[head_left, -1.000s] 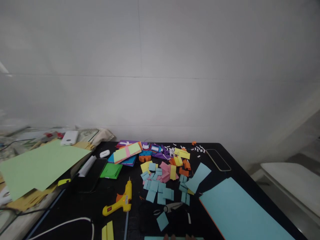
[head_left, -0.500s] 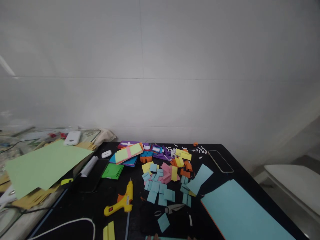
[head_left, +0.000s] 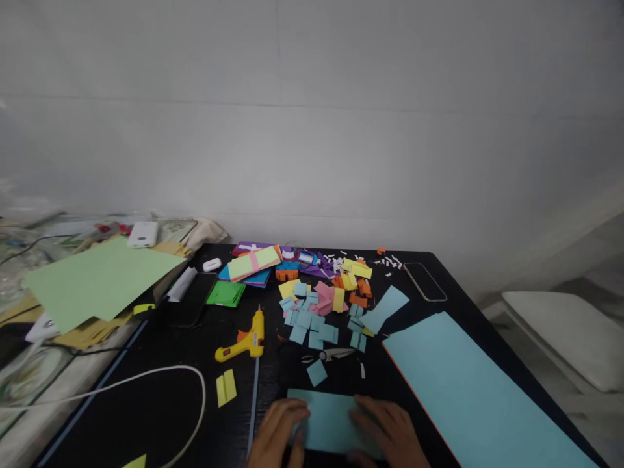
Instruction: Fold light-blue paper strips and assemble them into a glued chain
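A light-blue rectangular sheet of paper (head_left: 331, 426) lies in front of me at the bottom of the view. My left hand (head_left: 279, 434) has its bent fingers on the sheet's left edge, the thumb lower down, and looks closed on it. Over the right part of the same sheet, my right hand (head_left: 390, 429) rests with fingers apart, somewhat blurred by motion. Just beyond the sheet are a small light-blue paper square (head_left: 316, 373) and a pair of scissors (head_left: 336, 354). Left of them lies a yellow glue gun (head_left: 246, 339), its nozzle pointing away from me.
Folded blue paper pieces (head_left: 305, 318) form a loose heap on the black table (head_left: 160, 403). Large blue sheets (head_left: 478, 383) lie at right, near a phone (head_left: 425, 281). A white cable (head_left: 195, 372) loops at left, by a yellow piece (head_left: 226, 388). Green paper (head_left: 102, 276) overlaps the left edge.
The view has tilted down, so everything sits higher. Both hands and the blue sheet, barely showing at the bottom edge before, are now largely visible.
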A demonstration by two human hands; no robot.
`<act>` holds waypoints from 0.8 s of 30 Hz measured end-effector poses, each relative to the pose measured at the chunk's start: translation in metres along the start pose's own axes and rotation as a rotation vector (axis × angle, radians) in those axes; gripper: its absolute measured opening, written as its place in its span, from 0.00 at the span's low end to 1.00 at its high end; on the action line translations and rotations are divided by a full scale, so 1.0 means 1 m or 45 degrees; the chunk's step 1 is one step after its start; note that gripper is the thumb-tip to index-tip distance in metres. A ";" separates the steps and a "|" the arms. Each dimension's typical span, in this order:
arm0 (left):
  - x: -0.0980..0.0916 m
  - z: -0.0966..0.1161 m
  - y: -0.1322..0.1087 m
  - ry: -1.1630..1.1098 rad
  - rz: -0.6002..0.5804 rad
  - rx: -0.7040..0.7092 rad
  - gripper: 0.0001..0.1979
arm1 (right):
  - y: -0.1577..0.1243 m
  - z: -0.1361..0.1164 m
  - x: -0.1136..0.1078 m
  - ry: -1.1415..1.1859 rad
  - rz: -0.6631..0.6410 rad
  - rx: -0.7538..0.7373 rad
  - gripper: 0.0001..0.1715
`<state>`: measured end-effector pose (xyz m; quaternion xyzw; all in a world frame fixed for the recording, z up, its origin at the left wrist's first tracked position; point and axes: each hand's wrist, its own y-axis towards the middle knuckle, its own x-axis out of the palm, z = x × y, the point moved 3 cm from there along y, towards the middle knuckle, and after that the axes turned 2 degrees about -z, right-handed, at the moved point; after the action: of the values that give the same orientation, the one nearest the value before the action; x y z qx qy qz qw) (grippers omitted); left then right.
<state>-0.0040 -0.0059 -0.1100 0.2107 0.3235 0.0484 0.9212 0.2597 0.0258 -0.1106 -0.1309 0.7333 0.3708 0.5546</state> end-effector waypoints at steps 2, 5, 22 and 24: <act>-0.009 0.010 0.009 -0.200 -0.070 -0.073 0.14 | 0.007 -0.005 -0.011 0.075 -0.044 0.030 0.20; -0.024 0.017 0.020 -0.305 -0.122 -0.218 0.13 | 0.015 -0.011 -0.024 0.248 -0.080 0.140 0.15; -0.042 0.009 0.054 -0.639 -0.337 -0.723 0.15 | 0.057 -0.011 -0.059 0.649 -0.102 0.241 0.24; -0.047 0.012 0.057 -0.709 -0.323 -0.758 0.17 | 0.060 -0.005 -0.061 0.779 -0.099 0.426 0.19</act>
<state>-0.0307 0.0313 -0.0509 -0.1009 0.0575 -0.0330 0.9927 0.2413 0.0506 -0.0307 -0.1710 0.9107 0.1677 0.3365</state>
